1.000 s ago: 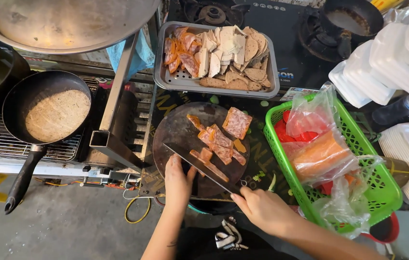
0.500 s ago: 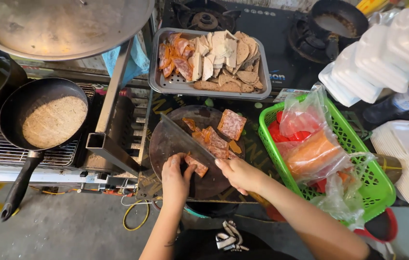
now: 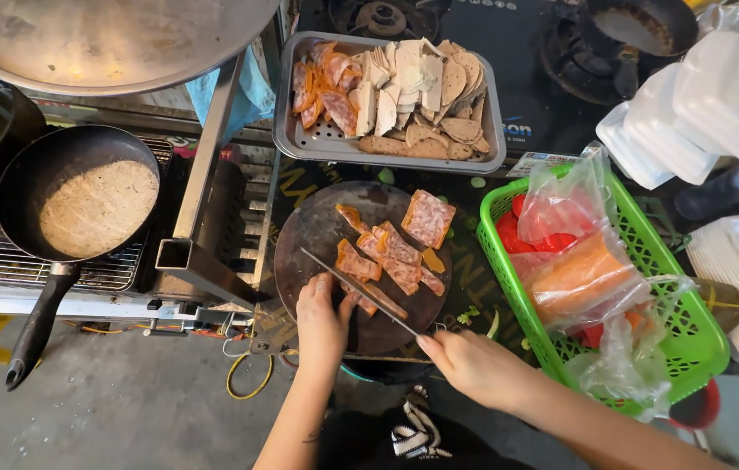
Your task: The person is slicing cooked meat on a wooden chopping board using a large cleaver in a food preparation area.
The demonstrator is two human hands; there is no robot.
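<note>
The right hand has its grip closed round the handle of a long thin-bladed knife; the handle itself is hidden in the fist. The left hand presses fingers down on a pink sliced meat piece, partly covered, at the near edge of the round dark wooden chopping board. A green plastic basket holds bagged food. Farther off, a grey metal tray carries sliced meats.

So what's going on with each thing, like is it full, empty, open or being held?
knife: held in the right hand, blade across the meat
meat slices: cut, lying on the round board
left hand: pressing a slice
metal tray: full of sliced food
frying pan: filled
green basket: holds open bags
</note>
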